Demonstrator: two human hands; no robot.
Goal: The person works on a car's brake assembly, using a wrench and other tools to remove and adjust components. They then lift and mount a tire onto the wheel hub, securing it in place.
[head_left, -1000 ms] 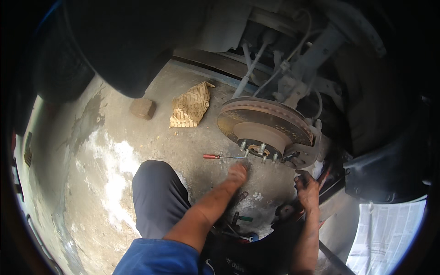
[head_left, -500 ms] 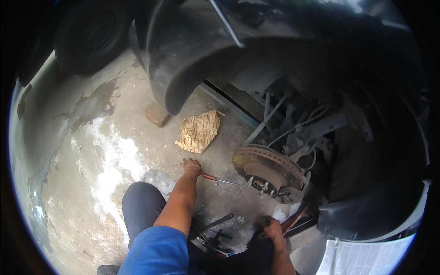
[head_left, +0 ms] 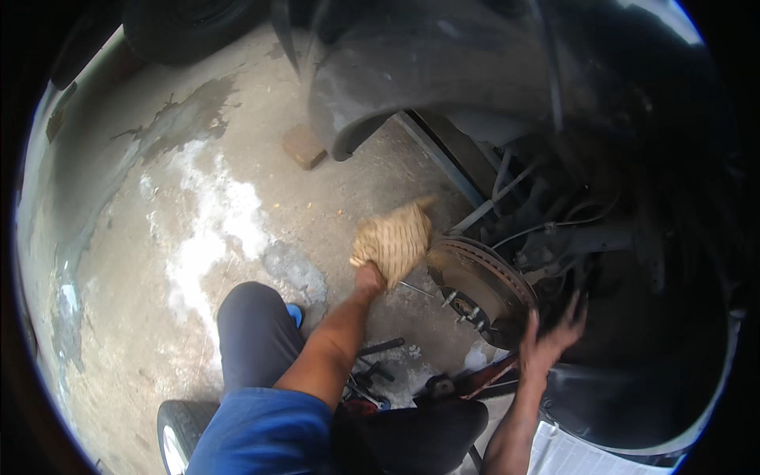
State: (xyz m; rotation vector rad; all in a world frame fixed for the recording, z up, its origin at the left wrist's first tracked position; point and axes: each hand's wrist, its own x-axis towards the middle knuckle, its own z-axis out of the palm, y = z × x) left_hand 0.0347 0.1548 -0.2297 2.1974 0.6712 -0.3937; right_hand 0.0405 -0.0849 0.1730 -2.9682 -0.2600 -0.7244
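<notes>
My left hand [head_left: 369, 282] is closed on the near edge of a crumpled tan sheet with a dark printed pattern [head_left: 400, 237]; whether it is paper or cloth I cannot tell. The sheet is lifted and blurred by motion, just left of a rusty brake disc [head_left: 480, 273]. Wheel studs [head_left: 464, 310] stick out of the hub in the disc's middle. My right hand [head_left: 550, 340] is open with fingers spread, beside the disc's lower right side, holding nothing. Under the sheet's edge, a screwdriver's thin shaft [head_left: 416, 290] shows on the floor; its handle is hidden.
A dark car fender [head_left: 372, 95] arches over suspension arms [head_left: 507, 186]. A brick-like block [head_left: 304, 147] lies on the stained concrete. Dark hand tools [head_left: 381, 347] lie near my knee [head_left: 257, 336]. A loose tyre [head_left: 184, 431] is at lower left, and printed paper sheets [head_left: 566, 451] at lower right.
My left hand has reached forward and taken hold of the tan sheet, lifting it. My right hand has risen from low by the tools to beside the disc and opened. The view has shifted.
</notes>
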